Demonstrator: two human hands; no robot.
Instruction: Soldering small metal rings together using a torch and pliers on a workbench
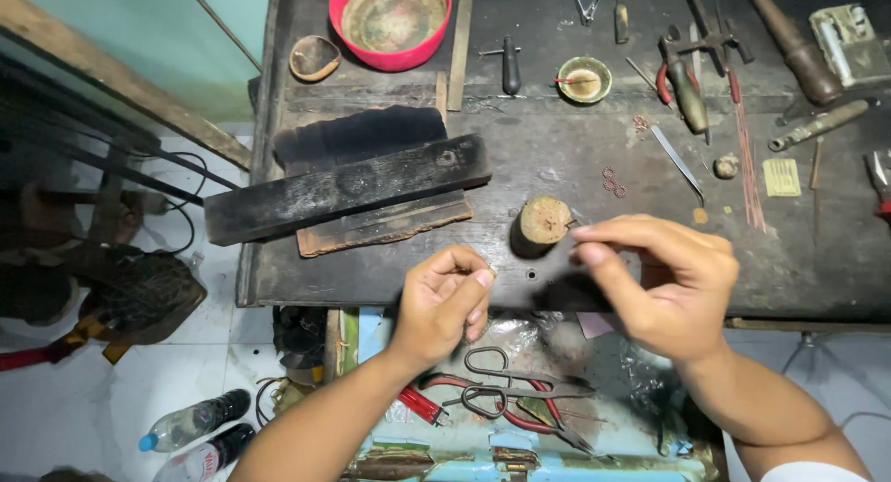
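Tiny piece hidden in left hand pinch, right hand fingertips blurred

Even soft light, dark workbench dull; right hand slightly motion-blurred, edges bowed.

A dark, worn wooden workbench is carrying charred wooden blocks at its left, a red bowl at the far edge, a small brass dish, a short wooden stump near the middle, and pliers and tweezers lying toward the right.
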